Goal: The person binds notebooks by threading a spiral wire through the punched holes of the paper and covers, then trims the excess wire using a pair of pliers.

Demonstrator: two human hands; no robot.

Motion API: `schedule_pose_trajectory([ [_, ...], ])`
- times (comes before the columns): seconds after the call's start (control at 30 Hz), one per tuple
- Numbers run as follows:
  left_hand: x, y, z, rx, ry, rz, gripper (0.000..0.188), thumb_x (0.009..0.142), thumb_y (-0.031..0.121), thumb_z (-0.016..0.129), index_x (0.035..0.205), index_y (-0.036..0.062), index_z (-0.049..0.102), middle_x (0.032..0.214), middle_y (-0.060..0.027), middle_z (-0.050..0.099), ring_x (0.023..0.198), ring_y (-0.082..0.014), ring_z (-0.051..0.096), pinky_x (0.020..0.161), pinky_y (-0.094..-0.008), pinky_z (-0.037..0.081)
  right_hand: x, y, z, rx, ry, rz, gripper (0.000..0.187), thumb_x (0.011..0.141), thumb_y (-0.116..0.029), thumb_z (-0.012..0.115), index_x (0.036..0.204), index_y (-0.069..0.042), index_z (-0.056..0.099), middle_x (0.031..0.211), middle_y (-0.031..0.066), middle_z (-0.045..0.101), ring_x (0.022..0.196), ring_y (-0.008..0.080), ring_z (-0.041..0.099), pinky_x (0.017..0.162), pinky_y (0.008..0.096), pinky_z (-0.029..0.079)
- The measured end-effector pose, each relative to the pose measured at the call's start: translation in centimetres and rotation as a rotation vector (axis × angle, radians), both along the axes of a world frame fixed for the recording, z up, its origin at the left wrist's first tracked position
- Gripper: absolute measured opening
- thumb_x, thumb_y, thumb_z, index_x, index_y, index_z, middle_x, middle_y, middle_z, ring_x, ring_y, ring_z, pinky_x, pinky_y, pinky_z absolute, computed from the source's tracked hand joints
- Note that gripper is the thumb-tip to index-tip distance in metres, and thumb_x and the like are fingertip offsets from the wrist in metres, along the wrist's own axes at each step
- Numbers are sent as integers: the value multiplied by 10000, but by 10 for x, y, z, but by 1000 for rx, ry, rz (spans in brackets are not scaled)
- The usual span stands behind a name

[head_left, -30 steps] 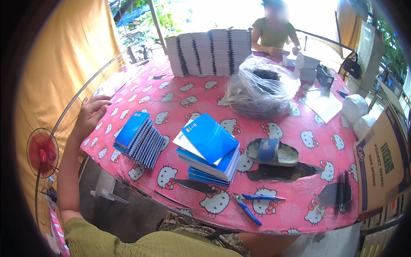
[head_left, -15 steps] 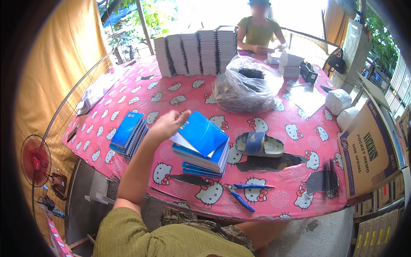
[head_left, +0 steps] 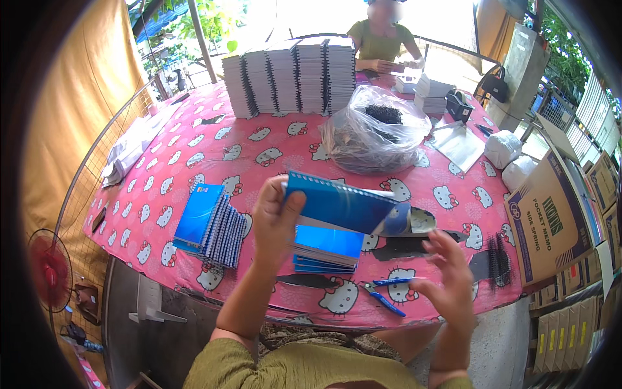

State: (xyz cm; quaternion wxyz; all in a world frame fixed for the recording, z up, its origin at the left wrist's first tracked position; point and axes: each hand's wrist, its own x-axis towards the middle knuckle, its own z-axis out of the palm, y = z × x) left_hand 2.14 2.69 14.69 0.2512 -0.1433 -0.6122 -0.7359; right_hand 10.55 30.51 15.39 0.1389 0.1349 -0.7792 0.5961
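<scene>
A blue-covered notepad (head_left: 340, 206) with a row of punched holes along its top edge is held up, tilted, over the table. Its left end is in the grip of my left hand (head_left: 277, 211), thumb on the cover. My right hand (head_left: 447, 279) hovers to the right of the pad with its fingers apart and nothing in it. Below the held pad lies a stack of similar blue pads (head_left: 329, 245). Blue-handled cutting pliers (head_left: 385, 298) rest near the table's front edge, close to my right hand. To the left stands a pile of blue spiral-bound notebooks (head_left: 208, 223).
A slipper (head_left: 421, 220) lies behind the right hand, with black binding coils (head_left: 499, 262) further right. A plastic bag (head_left: 376, 146) and tall notebook stacks (head_left: 285, 78) stand farther back. A cardboard box (head_left: 547, 217) flanks the right edge. A co-worker (head_left: 383, 48) sits across the table.
My left hand has lifted a blue pad off the stack and tilted it. My right hand has come into view from below. The whole view has shifted slightly.
</scene>
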Motion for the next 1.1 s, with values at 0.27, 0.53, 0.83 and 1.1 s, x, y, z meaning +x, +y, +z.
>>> schedule_pose_trajectory([
  [0.27,2,-9,-19,-491,61,118,492,837,14,648,1306,74,511,1352,-197,451,1294,-268,413,1018,-396,357,-79,-80,-20,-347,-93,182,354,852,145,550,1142,-35,457,1184,110,518,1076,135,519,908,262,446],
  [0.53,24,3,-5,-746,-82,116,678,773,34,719,1393,141,467,1519,-227,84,1305,-351,359,1076,-480,303,-77,-100,-31,-276,19,120,315,846,128,557,1073,-34,410,1052,115,551,1002,162,545,891,294,439],
  [0.83,-1,28,6,-806,155,273,150,717,236,785,834,157,735,800,54,676,879,-194,539,869,-405,324,-81,-12,-12,382,10,-221,453,711,-172,809,1081,-30,590,1071,159,584,1079,300,559,915,365,451],
  [1.1,3,24,18,-790,163,248,183,668,170,816,837,135,754,808,23,694,801,-170,530,782,-335,383,-63,214,-133,984,-445,-1030,318,754,-159,754,996,-3,622,969,171,622,911,367,602,807,437,484],
])
